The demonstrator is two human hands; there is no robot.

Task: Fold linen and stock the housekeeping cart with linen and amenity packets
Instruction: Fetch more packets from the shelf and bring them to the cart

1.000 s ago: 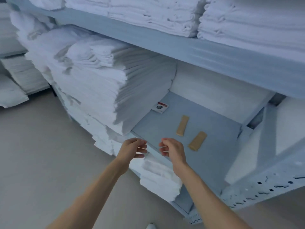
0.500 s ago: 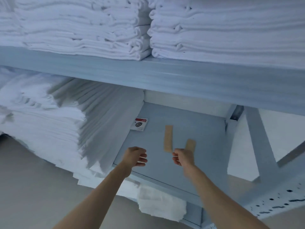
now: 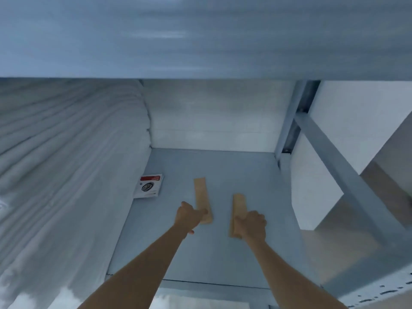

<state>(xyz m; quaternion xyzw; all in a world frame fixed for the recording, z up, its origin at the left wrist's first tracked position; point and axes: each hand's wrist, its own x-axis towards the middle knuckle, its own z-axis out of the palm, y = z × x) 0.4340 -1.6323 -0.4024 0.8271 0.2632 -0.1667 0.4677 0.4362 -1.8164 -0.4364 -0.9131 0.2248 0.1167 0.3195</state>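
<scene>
Grey metal shelf (image 3: 211, 253), seen from the near edge. A tall stack of folded white linen (image 3: 66, 175) fills the left side and walls in the open bay. At the foot of the stack, far left of the bare area, lies a small white packet with a red band (image 3: 149, 186), touching the linen. The underside of the upper shelf (image 3: 200, 36) spans the top of the view and closes the bay from above. A diagonal brace (image 3: 334, 166) and an upright post (image 3: 294, 121) bound the right side.

Two tan amenity packets lie lengthwise near the middle of the shelf, side by side and apart. The left hand (image 3: 186, 216) rests at the near end of the left tan packet (image 3: 201, 197), fingers curled and thumb laid on it. The right hand (image 3: 253, 224) has fingers curled over the near half of the right tan packet (image 3: 237, 210), gripping its edge. Whether either packet is lifted off the shelf cannot be told.
</scene>
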